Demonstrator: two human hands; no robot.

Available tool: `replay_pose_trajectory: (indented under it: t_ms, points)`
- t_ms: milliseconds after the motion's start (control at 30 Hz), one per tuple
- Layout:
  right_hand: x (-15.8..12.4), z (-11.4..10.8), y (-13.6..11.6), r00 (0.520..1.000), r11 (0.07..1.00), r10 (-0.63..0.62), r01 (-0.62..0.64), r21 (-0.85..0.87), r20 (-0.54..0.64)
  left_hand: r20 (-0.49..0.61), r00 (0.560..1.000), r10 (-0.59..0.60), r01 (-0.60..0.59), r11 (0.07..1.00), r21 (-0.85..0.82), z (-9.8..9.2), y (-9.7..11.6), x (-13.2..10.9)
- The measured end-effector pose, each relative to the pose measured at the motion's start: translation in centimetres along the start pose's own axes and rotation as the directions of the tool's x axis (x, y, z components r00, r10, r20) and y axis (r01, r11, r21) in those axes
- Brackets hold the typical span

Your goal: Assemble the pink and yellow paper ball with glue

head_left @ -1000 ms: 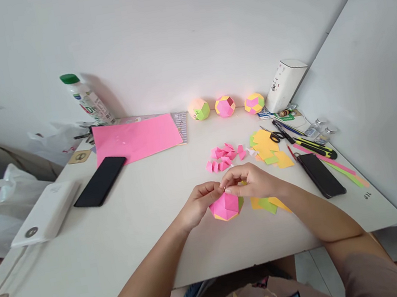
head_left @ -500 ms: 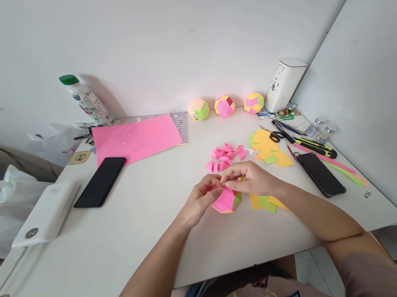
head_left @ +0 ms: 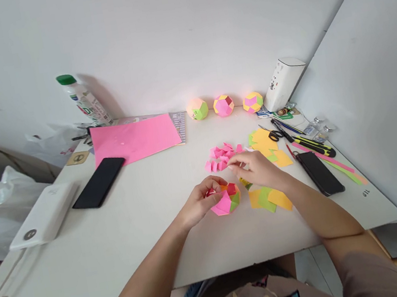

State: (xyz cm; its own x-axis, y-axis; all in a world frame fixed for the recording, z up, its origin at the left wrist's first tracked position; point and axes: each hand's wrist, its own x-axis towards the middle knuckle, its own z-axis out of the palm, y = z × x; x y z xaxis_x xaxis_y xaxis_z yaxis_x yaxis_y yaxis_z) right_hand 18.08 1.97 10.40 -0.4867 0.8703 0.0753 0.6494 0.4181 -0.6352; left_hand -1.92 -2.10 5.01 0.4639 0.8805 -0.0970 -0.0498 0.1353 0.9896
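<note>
My left hand [head_left: 206,197] has its fingers curled over the upper left side of a paper ball [head_left: 226,203], made of pink, green and orange folded pieces. The ball rests on the table, and an opening shows at its top. Beyond the ball, my right hand [head_left: 255,168] hovers with thumb and forefinger pinched together. Whatever those fingertips may hold cannot be made out. Just past them lies a pile of small folded pink paper pieces [head_left: 224,152]. Orange and green paper squares [head_left: 266,199] lie to the right of the ball.
Finished paper balls [head_left: 224,105] stand along the wall. Right of the pink pile are sticky notes [head_left: 264,141], scissors [head_left: 275,134], a yellow-black cutter [head_left: 314,146] and a dark phone [head_left: 319,174]. Pink sheets [head_left: 136,139], another phone [head_left: 99,182] and a white power bank [head_left: 45,214] occupy the left.
My right hand has left the ball and moved up and to the right, near the pink pieces. My left hand stays on the ball, whose top opening now shows.
</note>
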Motion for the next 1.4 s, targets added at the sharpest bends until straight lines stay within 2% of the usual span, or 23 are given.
replay_pose_trajectory:
  t_ms: [67,167,267,400,500,633,733,933,1300,1400]
  points:
    - [0.4,-0.6,0.8,0.992,0.958,0.129,-0.123,-0.261,0.008,-0.010,1.000,-0.001,0.001,1.000,-0.005,-0.1,0.0,0.0]
    - [0.8,-0.7,1.8,0.943,0.853,0.292,-0.182,-0.489,0.158,-0.010,1.000,-0.005,0.004,0.999,-0.032,-0.2,0.0,0.2]
    - [0.9,-0.1,2.4,0.887,0.816,0.354,-0.139,-0.561,0.295,-0.005,1.000,-0.017,0.017,0.999,-0.039,-0.3,-0.1,0.2]
    - [0.8,-0.3,3.0,0.862,0.799,0.387,-0.137,-0.585,0.326,0.002,1.000,-0.015,0.015,0.999,-0.051,-0.3,-0.2,0.3]
    - [0.3,-2.1,3.3,0.856,0.815,0.393,-0.156,-0.558,0.336,0.015,1.000,-0.014,0.015,0.997,-0.071,-0.2,-0.1,0.3]
    - [-0.7,-5.2,2.7,0.886,0.887,0.354,-0.216,-0.409,0.300,0.026,0.999,-0.027,0.029,0.997,-0.077,0.0,0.1,0.2]
    - [-1.4,-6.5,1.8,0.901,0.942,0.279,-0.188,-0.279,0.332,0.031,0.999,-0.016,0.018,0.997,-0.080,0.0,0.1,0.2]
    - [-1.9,-6.6,0.9,0.901,0.991,0.099,-0.050,-0.125,0.423,0.066,0.994,0.087,-0.080,0.991,-0.103,-0.1,0.0,0.1]
    - [-1.6,-6.2,0.9,0.859,0.998,0.030,0.006,-0.069,0.511,0.120,0.948,0.294,-0.297,0.955,0.011,-0.2,-0.1,0.1]
    - [-1.5,-6.0,1.0,0.854,0.998,0.029,0.008,-0.069,0.520,0.143,0.936,0.322,-0.323,0.946,-0.017,-0.2,-0.3,0.1]
